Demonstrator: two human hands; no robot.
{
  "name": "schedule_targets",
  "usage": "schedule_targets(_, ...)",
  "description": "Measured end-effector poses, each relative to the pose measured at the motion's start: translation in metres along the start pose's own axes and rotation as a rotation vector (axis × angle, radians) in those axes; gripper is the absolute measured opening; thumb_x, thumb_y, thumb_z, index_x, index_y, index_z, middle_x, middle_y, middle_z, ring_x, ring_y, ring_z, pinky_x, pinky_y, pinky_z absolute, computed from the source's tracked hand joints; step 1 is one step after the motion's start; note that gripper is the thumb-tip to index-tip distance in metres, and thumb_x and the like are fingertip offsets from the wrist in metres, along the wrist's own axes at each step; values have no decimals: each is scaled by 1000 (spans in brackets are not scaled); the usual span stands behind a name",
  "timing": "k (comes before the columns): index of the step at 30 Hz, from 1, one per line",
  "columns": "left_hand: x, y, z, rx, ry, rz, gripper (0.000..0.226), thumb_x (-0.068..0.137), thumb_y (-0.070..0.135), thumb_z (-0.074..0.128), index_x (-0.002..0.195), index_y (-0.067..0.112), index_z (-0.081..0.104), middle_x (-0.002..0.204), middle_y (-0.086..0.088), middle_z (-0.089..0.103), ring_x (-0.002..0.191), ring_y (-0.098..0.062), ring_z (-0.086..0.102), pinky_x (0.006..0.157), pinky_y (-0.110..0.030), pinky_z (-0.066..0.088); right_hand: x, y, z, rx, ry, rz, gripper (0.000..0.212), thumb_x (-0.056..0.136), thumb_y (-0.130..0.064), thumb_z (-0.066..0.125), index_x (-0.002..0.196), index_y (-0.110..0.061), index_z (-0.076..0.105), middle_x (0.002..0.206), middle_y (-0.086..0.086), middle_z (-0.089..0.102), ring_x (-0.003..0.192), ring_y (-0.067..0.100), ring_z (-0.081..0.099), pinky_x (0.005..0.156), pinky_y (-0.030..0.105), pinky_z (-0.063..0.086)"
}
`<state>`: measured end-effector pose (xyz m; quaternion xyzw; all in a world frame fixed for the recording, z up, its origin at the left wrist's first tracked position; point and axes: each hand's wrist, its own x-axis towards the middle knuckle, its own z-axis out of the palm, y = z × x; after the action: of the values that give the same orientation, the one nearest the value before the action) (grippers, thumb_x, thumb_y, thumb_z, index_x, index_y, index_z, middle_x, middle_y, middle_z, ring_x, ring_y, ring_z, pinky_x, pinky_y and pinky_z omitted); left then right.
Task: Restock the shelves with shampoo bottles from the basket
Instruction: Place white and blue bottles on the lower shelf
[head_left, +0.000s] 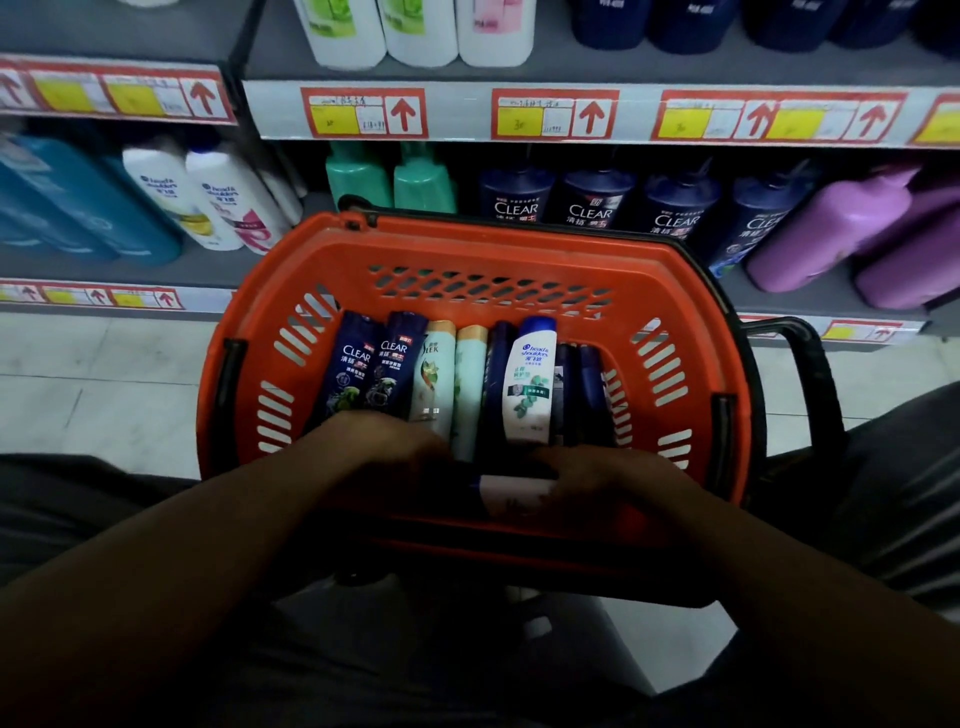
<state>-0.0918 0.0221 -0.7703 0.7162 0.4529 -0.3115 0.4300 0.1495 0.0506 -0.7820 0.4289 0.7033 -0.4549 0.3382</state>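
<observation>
Shampoo bottles (457, 384) lie packed side by side in the orange basket (498, 270), approx. eight or nine showing: two dark CLEAR bottles (371, 364) at left, two pale green ones, a white Head & Shoulders bottle (531, 382), more dark ones at right. We judge the restock barely begun; basket looks near full.

Our left hand (384, 441) sits on the bottle bottoms at the near left; whether it grips anything we can't tell. Our right hand (597, 475) curls around a white-and-blue bottle (511, 493) lying crosswise at the near rim, prob. the next one out.

Basket sits in front of the shelf (519, 111) w/ big CLEAR bottles (597, 200), teal and purple ones alongside. Still to do: nearly every basket bottle to its matching row.
</observation>
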Motion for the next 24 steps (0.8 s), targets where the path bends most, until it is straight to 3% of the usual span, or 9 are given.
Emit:
schedule_targets(2, -10, -5, -16, -115, -35, 9, 49, 87, 13, 55, 129, 38, 50, 122, 18, 52, 105, -11, 57, 83, -26, 52, -2, -1, -5, 32, 8, -8, 59, 81, -42, 67, 137, -35, 47, 138, 0, 52, 118, 19, 54, 97, 35, 46)
schedule_targets(5, -20, -11, -26, -262, 8, 116, 40, 83, 2, 56, 112, 29, 59, 110, 7, 65, 98, -22, 67, 82, -42, 56, -6, -6, 0, 38, -2, -14, 48, 84, -35, 65, 130, -33, 50, 128, 3, 59, 108, 21, 60, 85, 33, 49)
schedule_targets(7, -25, -15, -25, -538, 54, 204, 34, 81, -3, 62, 104, 21, 63, 96, 8, 71, 90, -11, 69, 76, -27, 55, -9, -6, 5, 26, 76, -48, 44, 88, -29, 62, 131, -27, 52, 127, 4, 60, 109, 21, 59, 82, 29, 47)
schedule_targets(10, -30, -20, -30, -1104, 264, 215, 35, 80, 8, 68, 114, 12, 63, 105, -1, 72, 97, -15, 66, 83, -31, 51, -20, -2, 2, 156, 167, -130, 35, 87, -22, 65, 122, -17, 61, 121, 5, 64, 107, 18, 62, 87, 29, 49)
schedule_targets(13, -30, -18, -37, -1497, 406, 204, 38, 77, 25, 65, 112, 10, 63, 100, -10, 73, 89, -21, 70, 72, -38, 57, -39, -2, -4, 461, 223, -200, 39, 84, -21, 70, 122, -21, 61, 111, -5, 68, 101, 7, 64, 88, 23, 51)
schedule_targets(15, -28, -14, -40, -1615, 460, 211, 45, 77, 29, 64, 117, 8, 61, 107, -15, 71, 91, -24, 70, 74, -41, 57, -50, -9, -7, 814, 264, -243, 34, 85, -10, 69, 115, -23, 61, 97, -10, 72, 84, 0, 67, 74, 15, 52)
schedule_targets(16, -27, -11, -40, -1653, 479, 209, 47, 77, 30, 64, 120, 9, 60, 109, -16, 70, 93, -25, 69, 77, -42, 56, -53, -14, -8, 988, 278, -270, 34, 85, -2, 65, 113, -21, 61, 97, -7, 72, 84, 4, 68, 74, 17, 52)
schedule_targets(19, -19, -5, -36, -1723, 481, 217, 43, 78, 29, 64, 117, 10, 61, 108, -15, 70, 95, -25, 69, 84, -45, 53, -54, -28, -9, 1396, 321, -313, 40, 87, 9, 55, 124, -7, 56, 113, 15, 66, 101, 29, 62, 96, 45, 47)
schedule_targets(24, -8, 12, -26, -1753, 420, 247, 33, 80, 28, 64, 107, 9, 65, 105, -16, 72, 90, -25, 71, 71, -39, 58, -53, -38, -14, 1550, 296, -352, 45, 86, 13, 51, 126, -7, 55, 121, 21, 63, 101, 35, 63, 92, 50, 48)
